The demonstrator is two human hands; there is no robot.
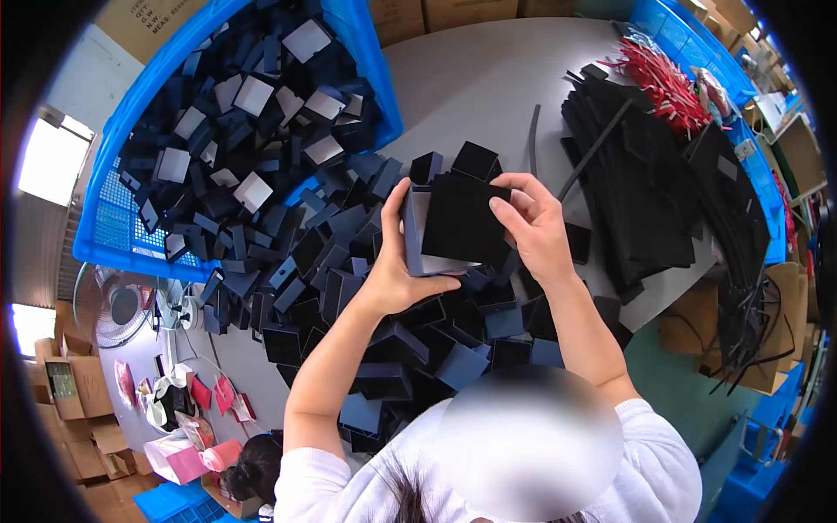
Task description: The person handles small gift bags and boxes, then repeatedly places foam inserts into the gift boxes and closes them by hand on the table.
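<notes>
My left hand [397, 268] is wrapped round a dark blue box [413, 231] with a pale inside, its thumb along the lower edge. Between the thumb and fingers of my right hand [530, 218] is the right edge of a square black sheet [462, 218], which lies tilted over the open top of the box and hides most of its inside. Small dark boxes [475, 160] stand just beyond my hands. Many more dark blue boxes [392, 344] are heaped under and left of my forearms.
A blue plastic crate [113, 240] full of small boxes lies tipped at the upper left. Black strips and sheets [628, 192] are stacked on the grey table [471, 70] at the right, near red ribbons [667, 87]. A fan [118, 303] and another person's head [255, 466] are at the left.
</notes>
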